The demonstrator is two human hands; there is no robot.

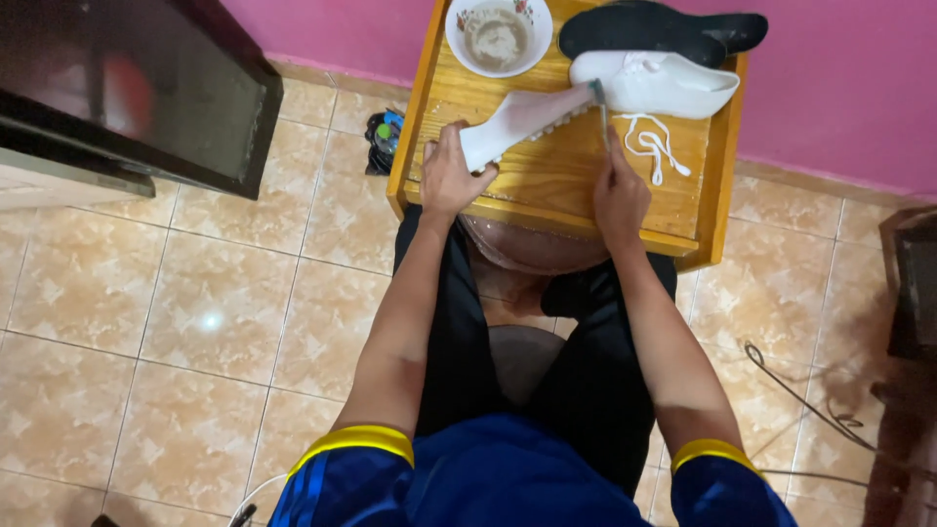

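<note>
White shoe (522, 117) lies across the wooden table (556, 181), left hand (449, 176) clamped on its heel at 9 o'clock; right hand (620, 190) pinches what looks like a toothbrush (599, 107), scrubbing. Next, more cleaner from the bowl (498, 37) at 12.

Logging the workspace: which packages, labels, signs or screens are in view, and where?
Screen: upper left, above the tiled floor; a dark, glossy rectangular panel, unlit, with faint reflections.
Small container: on the floor left of the wooden tray; dark with green and blue parts, too small to tell its kind.
</note>
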